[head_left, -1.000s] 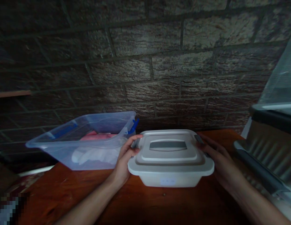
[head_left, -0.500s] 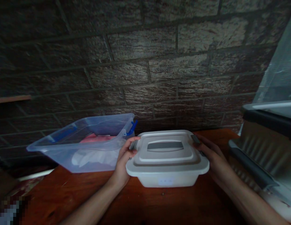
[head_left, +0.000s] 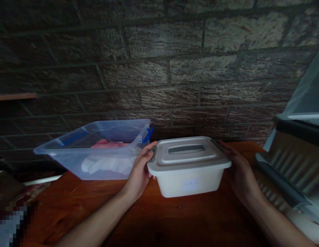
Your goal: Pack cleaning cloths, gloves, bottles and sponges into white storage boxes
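Easiest way in is from the front: the wooden table has open room right up to the white lidded box. Left side's tight, with the left hand squeezed in between that box and the clear bin; can't tell if it touches the bin. On the right, the right hand fills most of the gap before the stacked bins. Brick wall blocks the back, but straight above the box it's open air.

Dark textured brick wall (paler toward the upper right), dim light, reddish-brown wooden table, narrow wooden ledge at left.
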Available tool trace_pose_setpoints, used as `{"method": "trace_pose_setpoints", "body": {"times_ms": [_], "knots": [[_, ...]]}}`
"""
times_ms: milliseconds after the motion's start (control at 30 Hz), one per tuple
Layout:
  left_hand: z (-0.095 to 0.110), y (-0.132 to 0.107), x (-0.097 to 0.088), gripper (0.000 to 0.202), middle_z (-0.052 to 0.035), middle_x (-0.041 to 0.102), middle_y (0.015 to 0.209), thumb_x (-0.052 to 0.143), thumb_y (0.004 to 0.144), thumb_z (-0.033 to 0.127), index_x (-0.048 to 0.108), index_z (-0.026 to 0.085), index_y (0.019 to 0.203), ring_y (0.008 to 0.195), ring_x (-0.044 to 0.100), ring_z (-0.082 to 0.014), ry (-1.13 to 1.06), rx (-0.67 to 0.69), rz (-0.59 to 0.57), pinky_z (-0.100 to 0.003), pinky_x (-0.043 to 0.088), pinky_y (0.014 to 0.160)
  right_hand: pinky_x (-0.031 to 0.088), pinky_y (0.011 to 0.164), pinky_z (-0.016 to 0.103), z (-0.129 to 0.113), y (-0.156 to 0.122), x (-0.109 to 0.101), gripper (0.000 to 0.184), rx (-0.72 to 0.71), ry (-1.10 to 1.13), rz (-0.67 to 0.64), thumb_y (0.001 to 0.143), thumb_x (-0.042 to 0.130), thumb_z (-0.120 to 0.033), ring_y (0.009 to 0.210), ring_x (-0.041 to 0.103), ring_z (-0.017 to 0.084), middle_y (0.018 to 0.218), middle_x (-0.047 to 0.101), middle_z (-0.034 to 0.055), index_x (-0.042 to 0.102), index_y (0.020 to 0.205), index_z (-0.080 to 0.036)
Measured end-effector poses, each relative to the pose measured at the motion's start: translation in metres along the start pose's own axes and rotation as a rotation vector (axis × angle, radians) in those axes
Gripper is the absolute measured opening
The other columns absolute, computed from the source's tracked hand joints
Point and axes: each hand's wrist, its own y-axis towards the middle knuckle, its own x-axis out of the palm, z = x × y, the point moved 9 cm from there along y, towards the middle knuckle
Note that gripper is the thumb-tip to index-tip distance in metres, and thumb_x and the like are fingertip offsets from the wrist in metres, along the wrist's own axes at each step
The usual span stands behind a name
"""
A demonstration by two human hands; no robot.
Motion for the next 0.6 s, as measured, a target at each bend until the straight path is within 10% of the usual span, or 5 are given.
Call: {"method": "trace_pose_setpoints", "body": {"times_ms": [100,233,600], "knots": [[0.003,-0.006,0.008,0.065,0.003,0.057,0.079,0.066,0.085,0.048,0.05,0.026,0.144,0.049,0.04,-0.0076,-0.038,0.047,-0.076,-0.021,0.039,0.044,0.041,0.109,0.036,-0.002,0.001,-0.004,0.043,-0.031,0.002,0.009,0.087,0.07,-0.033,0.123,0.061,0.024,0.124,0.073,0.0007,0.068,0.129,-0.028],[0.011,-0.008,0.017,0.083,-0.0044,0.063,0.109,0.08,0.077,0.038,0.042,0.029,0.15,0.068,0.053,-0.0095,0.048,0.174,-0.21,-0.02,0.046,0.058,0.042,0.11,0.037,-0.005,0.002,-0.007,0.045,-0.085,-0.029,0.01,0.087,0.07,-0.034,0.128,0.059,0.024,0.13,0.07,0.002,0.066,0.132,-0.028],[0.004,0.003,-0.002,0.074,0.0036,0.055,0.075,0.077,0.082,0.046,0.047,0.023,0.146,0.052,0.044,-0.0078,0.161,0.136,-0.045,-0.017,0.034,0.043,0.045,0.106,0.034,-0.017,-0.009,-0.002,0.055,-0.202,-0.199,-0.012,0.085,0.076,-0.04,0.12,0.062,0.024,0.127,0.07,0.0043,0.063,0.138,-0.029]]}}
